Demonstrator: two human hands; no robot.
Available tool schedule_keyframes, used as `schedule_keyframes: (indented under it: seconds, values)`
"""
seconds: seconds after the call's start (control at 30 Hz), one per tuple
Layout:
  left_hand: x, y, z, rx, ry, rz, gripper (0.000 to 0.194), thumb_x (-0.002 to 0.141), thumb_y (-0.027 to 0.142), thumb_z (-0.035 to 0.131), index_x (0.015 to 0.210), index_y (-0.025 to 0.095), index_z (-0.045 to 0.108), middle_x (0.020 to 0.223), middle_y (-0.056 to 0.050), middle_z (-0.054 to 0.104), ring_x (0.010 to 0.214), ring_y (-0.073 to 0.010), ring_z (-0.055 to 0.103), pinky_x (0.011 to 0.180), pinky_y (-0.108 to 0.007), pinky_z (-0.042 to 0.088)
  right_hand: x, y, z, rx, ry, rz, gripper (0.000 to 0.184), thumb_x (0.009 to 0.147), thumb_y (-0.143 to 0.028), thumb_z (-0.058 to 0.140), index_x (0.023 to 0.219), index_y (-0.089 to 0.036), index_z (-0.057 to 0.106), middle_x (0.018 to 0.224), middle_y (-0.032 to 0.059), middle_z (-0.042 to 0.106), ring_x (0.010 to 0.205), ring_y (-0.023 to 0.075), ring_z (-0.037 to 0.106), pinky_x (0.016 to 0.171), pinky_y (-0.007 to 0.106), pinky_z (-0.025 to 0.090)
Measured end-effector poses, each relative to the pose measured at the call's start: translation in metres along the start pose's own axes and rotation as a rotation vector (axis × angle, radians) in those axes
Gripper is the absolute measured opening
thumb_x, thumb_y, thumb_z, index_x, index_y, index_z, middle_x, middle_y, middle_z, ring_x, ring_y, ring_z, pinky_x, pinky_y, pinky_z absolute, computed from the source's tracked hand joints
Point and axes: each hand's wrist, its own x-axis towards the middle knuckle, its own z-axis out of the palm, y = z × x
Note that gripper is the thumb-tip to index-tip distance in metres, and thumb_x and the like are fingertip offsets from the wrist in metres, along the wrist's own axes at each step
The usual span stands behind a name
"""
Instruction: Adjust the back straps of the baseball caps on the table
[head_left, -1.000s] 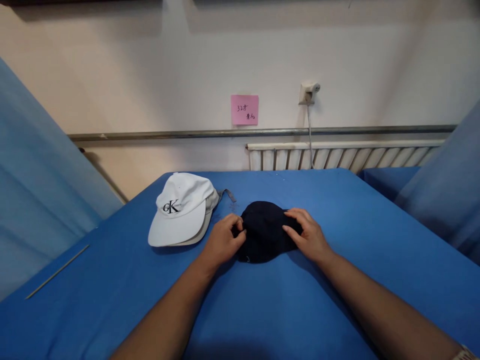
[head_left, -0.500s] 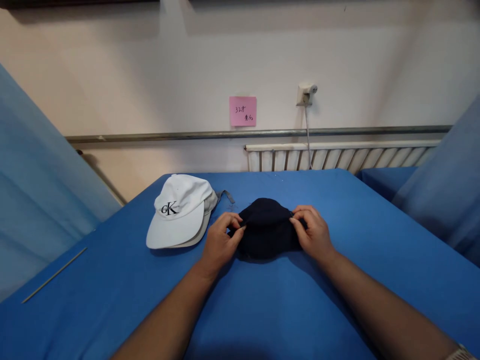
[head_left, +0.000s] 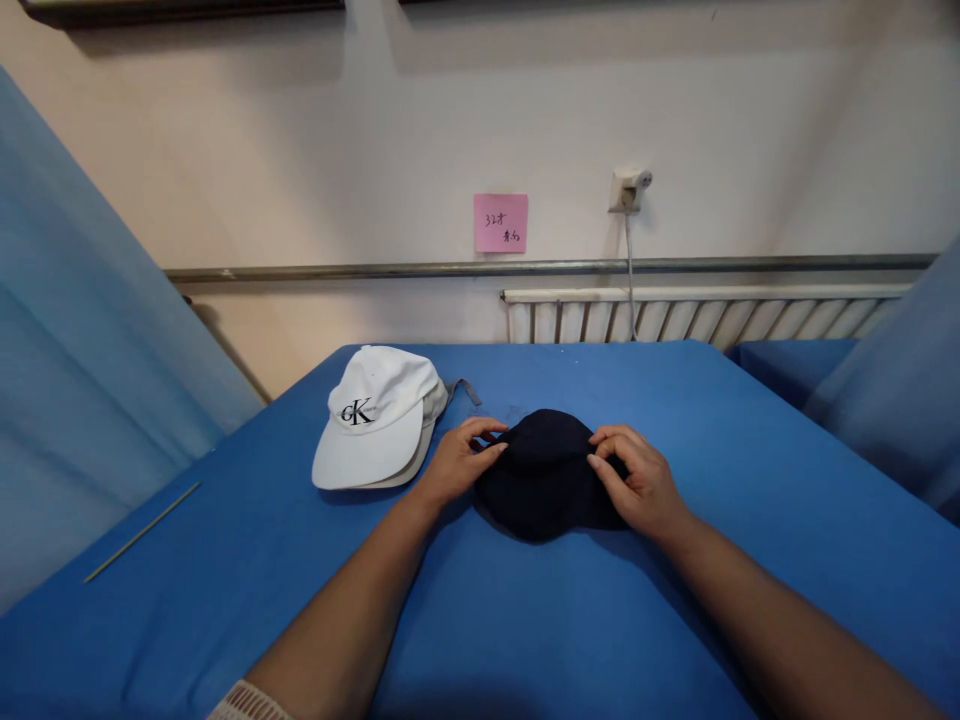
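A dark navy or black baseball cap (head_left: 544,490) lies on the blue-covered table in front of me, its brim toward me. My left hand (head_left: 461,462) is at the cap's left side, thumb and fingers lightly closed about its edge. At the other side, my right hand (head_left: 645,482) pinches the cap between thumb and fingers; part of the cap is hidden behind this hand. Left of my left hand sits a white cap (head_left: 379,420) with black "CK" letters, stacked over another light-coloured brim. A grey strap (head_left: 465,388) sticks out behind it.
A thin stick (head_left: 142,530) lies on the blue table cover (head_left: 510,620) at the left. Blue curtains (head_left: 90,300) hang at both sides. Behind the table are a metal rail (head_left: 390,270), a radiator (head_left: 697,318), a plugged-in socket (head_left: 626,192) and a pink note (head_left: 500,223).
The dark cap's brim has come down flatter and nearer me, and its crown looks rounder. Both hands stay at its sides; the left fingers have loosened slightly. The view has shifted a little left.
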Motion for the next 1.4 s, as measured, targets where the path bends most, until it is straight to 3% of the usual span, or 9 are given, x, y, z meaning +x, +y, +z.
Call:
schedule_keyframes:
  seconds: [0.23, 0.4, 0.53, 0.63, 0.77, 0.97, 1.1, 1.27, 1.4]
  values:
    - [0.021, -0.002, 0.009, 0.115, -0.079, 0.138, 0.011, 0.079, 0.023, 0.059, 0.073, 0.019, 0.067, 0.091, -0.004, 0.068, 0.091, -0.0185, 0.062, 0.090, -0.036, 0.047, 0.000, 0.000, 0.002, 0.031, 0.004, 0.017, 0.008, 0.089, -0.022, 0.053, 0.081, -0.023, 0.056, 0.099, 0.0072, 0.064, 0.093, 0.0217, 0.062, 0.083, 0.040, 0.050]
    - [0.011, -0.015, 0.004, 0.078, -0.001, -0.029, 0.023, 0.083, 0.032, 0.056, 0.099, 0.019, 0.067, 0.101, -0.007, 0.069, 0.090, -0.0205, 0.064, 0.081, -0.035, 0.050, 0.000, 0.002, 0.005, 0.049, 0.015, 0.029, 0.009, 0.088, -0.022, 0.053, 0.081, -0.023, 0.057, 0.098, 0.0066, 0.064, 0.093, 0.0214, 0.062, 0.084, 0.040, 0.050]
    - [0.003, -0.015, 0.000, 0.108, -0.216, 0.025, 0.033, 0.079, 0.030, 0.062, 0.111, 0.021, 0.067, 0.110, -0.008, 0.069, 0.100, -0.0230, 0.063, 0.090, -0.036, 0.047, -0.001, 0.002, 0.006, 0.041, -0.006, 0.043, 0.009, 0.088, -0.022, 0.054, 0.079, -0.023, 0.056, 0.098, 0.0064, 0.065, 0.093, 0.0214, 0.062, 0.083, 0.039, 0.050]
    - [0.004, -0.011, 0.006, 0.297, -0.283, 0.130, 0.031, 0.077, 0.024, 0.060, 0.107, 0.025, 0.070, 0.106, -0.006, 0.071, 0.100, -0.0244, 0.061, 0.093, -0.037, 0.043, -0.001, 0.001, 0.007, 0.044, -0.050, 0.036, 0.010, 0.088, -0.022, 0.053, 0.079, -0.023, 0.056, 0.098, 0.0068, 0.065, 0.093, 0.0215, 0.062, 0.082, 0.039, 0.050]
    - [0.010, -0.006, 0.015, 0.477, -0.347, 0.166, 0.022, 0.072, 0.018, 0.060, 0.089, 0.024, 0.071, 0.091, -0.007, 0.072, 0.086, -0.0240, 0.063, 0.081, -0.034, 0.044, -0.001, 0.000, 0.008, 0.045, -0.081, 0.019, 0.010, 0.089, -0.021, 0.052, 0.080, -0.023, 0.056, 0.097, 0.0069, 0.066, 0.094, 0.0218, 0.062, 0.083, 0.039, 0.050]
    - [0.011, -0.007, 0.021, 0.539, -0.308, 0.085, 0.008, 0.067, 0.016, 0.057, 0.064, 0.022, 0.062, 0.064, -0.004, 0.063, 0.059, -0.0191, 0.056, 0.059, -0.028, 0.039, 0.000, 0.001, 0.009, 0.063, -0.093, 0.020, 0.011, 0.089, -0.021, 0.052, 0.079, -0.023, 0.055, 0.097, 0.0068, 0.066, 0.095, 0.0218, 0.062, 0.083, 0.039, 0.050]
    - [0.011, -0.009, 0.016, 0.441, -0.231, 0.070, 0.003, 0.070, 0.020, 0.058, 0.068, 0.021, 0.060, 0.066, -0.003, 0.061, 0.059, -0.0170, 0.053, 0.058, -0.027, 0.037, -0.001, 0.003, 0.010, 0.059, -0.087, 0.031, 0.010, 0.089, -0.021, 0.053, 0.079, -0.023, 0.055, 0.097, 0.0062, 0.065, 0.093, 0.0211, 0.062, 0.083, 0.038, 0.049]
    - [0.009, -0.001, -0.011, -0.033, 0.095, -0.038, 0.012, 0.079, 0.030, 0.054, 0.082, 0.018, 0.057, 0.072, 0.001, 0.058, 0.064, -0.0135, 0.053, 0.062, -0.025, 0.042, -0.002, 0.005, 0.012, 0.092, 0.002, 0.083, 0.010, 0.089, -0.021, 0.053, 0.080, -0.023, 0.055, 0.098, 0.0062, 0.064, 0.094, 0.0208, 0.062, 0.085, 0.039, 0.049]
    - [0.004, 0.007, -0.018, -0.260, 0.007, -0.118, 0.022, 0.078, 0.038, 0.060, 0.080, 0.017, 0.057, 0.071, 0.002, 0.057, 0.062, -0.0108, 0.051, 0.060, -0.023, 0.042, -0.002, 0.002, 0.013, 0.158, 0.039, 0.074, 0.010, 0.090, -0.021, 0.053, 0.080, -0.023, 0.055, 0.096, 0.0056, 0.064, 0.094, 0.0203, 0.062, 0.086, 0.039, 0.049]
